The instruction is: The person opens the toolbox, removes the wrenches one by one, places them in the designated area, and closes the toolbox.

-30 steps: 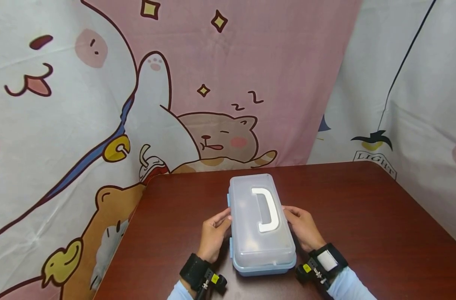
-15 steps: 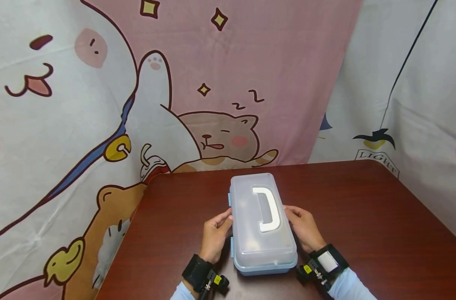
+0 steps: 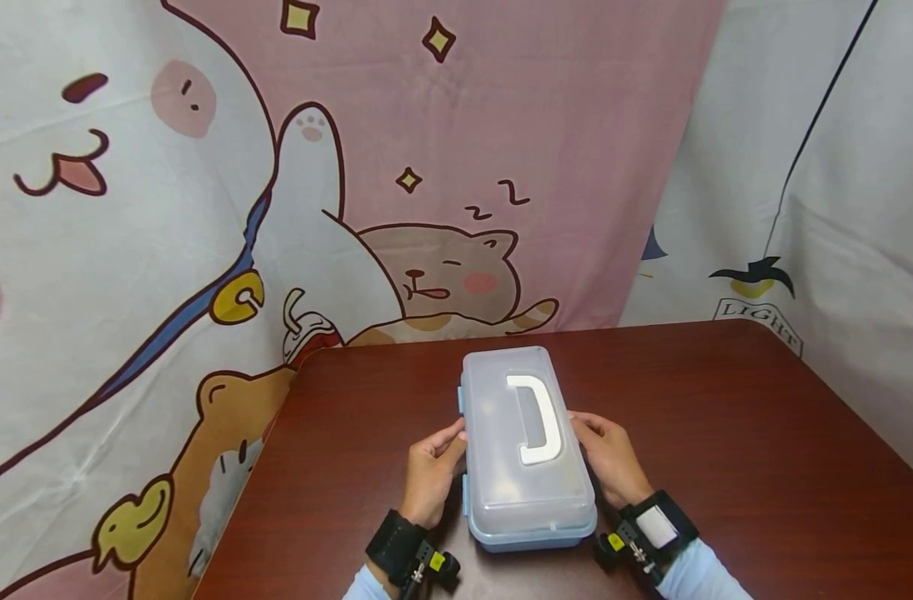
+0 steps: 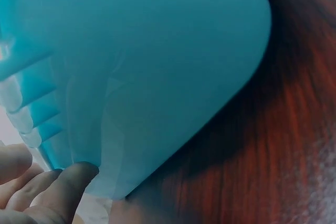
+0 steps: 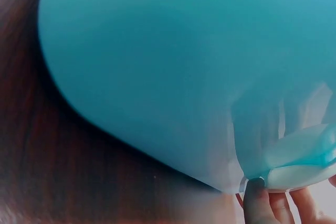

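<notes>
A plastic storage box (image 3: 527, 442) with a milky translucent lid, a white carry handle (image 3: 542, 421) and a light blue base stands closed on the table. My left hand (image 3: 428, 471) touches its left long side, thumb and forefinger at the wall between two blue clips. In the left wrist view a fingertip (image 4: 85, 170) rests against the turquoise wall (image 4: 157, 66). On the opposite side my right hand (image 3: 609, 454) meets the box with its fingers. The right wrist view has a fingertip (image 5: 256, 184) right beside a pale clip (image 5: 296, 174). The undersides of both hands are hidden.
The dark reddish-brown table (image 3: 726, 433) extends to both sides of the box. Behind it hangs a cloth (image 3: 576, 125) printed with cartoon animals, and a white cloth (image 3: 846, 250) is on the right. Each wrist wears a black strap with a small camera.
</notes>
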### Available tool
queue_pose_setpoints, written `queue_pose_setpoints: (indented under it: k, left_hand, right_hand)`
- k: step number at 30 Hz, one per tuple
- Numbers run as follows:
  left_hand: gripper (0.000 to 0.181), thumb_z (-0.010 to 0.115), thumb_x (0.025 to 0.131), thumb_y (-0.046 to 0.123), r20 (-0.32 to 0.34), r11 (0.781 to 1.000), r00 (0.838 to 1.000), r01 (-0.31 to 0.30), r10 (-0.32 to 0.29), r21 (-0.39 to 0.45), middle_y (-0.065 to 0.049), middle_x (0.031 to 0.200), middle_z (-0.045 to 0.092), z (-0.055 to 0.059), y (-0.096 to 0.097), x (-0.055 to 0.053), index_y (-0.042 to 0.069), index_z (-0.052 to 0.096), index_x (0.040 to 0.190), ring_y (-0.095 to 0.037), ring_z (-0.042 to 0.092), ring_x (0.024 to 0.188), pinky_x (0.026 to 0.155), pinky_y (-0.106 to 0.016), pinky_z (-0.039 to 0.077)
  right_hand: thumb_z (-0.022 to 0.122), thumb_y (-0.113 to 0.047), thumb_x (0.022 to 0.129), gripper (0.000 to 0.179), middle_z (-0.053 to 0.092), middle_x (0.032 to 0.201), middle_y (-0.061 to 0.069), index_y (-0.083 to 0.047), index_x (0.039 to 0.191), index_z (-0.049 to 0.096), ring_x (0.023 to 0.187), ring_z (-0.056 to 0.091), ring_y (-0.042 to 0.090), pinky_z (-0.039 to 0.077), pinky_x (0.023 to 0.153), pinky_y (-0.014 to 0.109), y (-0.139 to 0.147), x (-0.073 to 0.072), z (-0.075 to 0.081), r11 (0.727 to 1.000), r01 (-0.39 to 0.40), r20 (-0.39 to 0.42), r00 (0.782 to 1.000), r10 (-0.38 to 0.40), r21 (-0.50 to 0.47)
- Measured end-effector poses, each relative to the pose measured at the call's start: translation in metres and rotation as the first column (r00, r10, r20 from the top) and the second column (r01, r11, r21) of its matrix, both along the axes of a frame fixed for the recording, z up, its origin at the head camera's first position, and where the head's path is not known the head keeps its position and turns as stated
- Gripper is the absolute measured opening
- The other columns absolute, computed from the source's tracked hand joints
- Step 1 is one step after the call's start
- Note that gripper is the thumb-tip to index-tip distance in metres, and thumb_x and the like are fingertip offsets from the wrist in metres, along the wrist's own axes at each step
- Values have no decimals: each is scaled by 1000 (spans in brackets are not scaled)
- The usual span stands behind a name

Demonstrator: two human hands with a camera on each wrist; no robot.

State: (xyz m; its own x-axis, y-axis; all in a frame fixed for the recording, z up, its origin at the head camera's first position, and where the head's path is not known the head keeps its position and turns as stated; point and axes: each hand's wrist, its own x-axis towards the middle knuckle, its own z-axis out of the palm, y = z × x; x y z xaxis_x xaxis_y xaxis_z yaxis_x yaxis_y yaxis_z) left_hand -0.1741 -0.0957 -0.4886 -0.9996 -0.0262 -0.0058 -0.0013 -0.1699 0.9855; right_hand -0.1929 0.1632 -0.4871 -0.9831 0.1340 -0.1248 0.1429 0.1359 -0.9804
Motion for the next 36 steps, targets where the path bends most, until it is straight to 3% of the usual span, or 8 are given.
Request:
queue_pose_setpoints:
  k: [9,15,19,23,28,32,36]
  left_hand:
    - [40,65,91,26,-13,999,1000,8,-9,-35,-11,128,60,0,-2,9,8,61,126,-24,61,109,83,-38,52]
    - [42,65,91,28,-18,999,1000,8,-9,-48,-12,129,59,-1,-1,20,7,60,127,-24,61,109,83,-37,51]
    - [42,66,90,32,1,996,1000,-7,7,-88,-9,127,60,-3,-1,23,12,62,126,-20,60,112,86,-35,50]
    - [42,67,88,38,16,990,999,-30,32,-138,-6,126,61,-6,-2,24,15,64,124,-18,60,113,88,-32,49]
    - [47,68,88,37,15,989,997,-69,72,-129,-12,127,60,-8,-7,27,8,62,125,-21,59,113,88,-35,50]
    - [48,68,88,32,-30,990,993,-120,118,-78,-18,129,58,-8,-13,26,3,61,125,-27,59,114,85,-38,51]
    - [42,70,87,31,-78,984,984,-166,161,-59,-19,127,59,-6,-17,26,7,64,121,-30,59,114,83,-36,52]
  right_hand:
    - [61,-54,88,56,62,119,12,-8,121,63,103,58,26,52,79,35,1,10,1,1000,9,-10,1000,-8,16]
    - [60,-56,87,58,63,116,11,-9,120,63,100,59,24,52,76,34,0,22,0,999,21,-10,1000,-21,39]
    - [60,-55,89,56,62,116,12,-9,120,63,100,59,25,52,76,34,1,25,-2,999,21,-19,1000,-21,29]
    - [58,-58,88,60,60,121,11,-10,123,60,105,57,24,51,82,36,2,25,-3,1000,4,4,1000,-4,25]
    - [58,-64,84,70,58,125,12,-9,128,56,106,58,22,50,86,39,6,26,-2,999,-38,46,998,37,18]
    - [60,-65,82,73,58,125,13,-9,129,55,102,61,23,51,86,41,10,25,-1,999,-53,61,997,53,-5]
    - [61,-65,81,76,58,126,14,-7,129,54,102,62,23,51,87,41,11,25,-2,998,-58,72,996,59,-11]
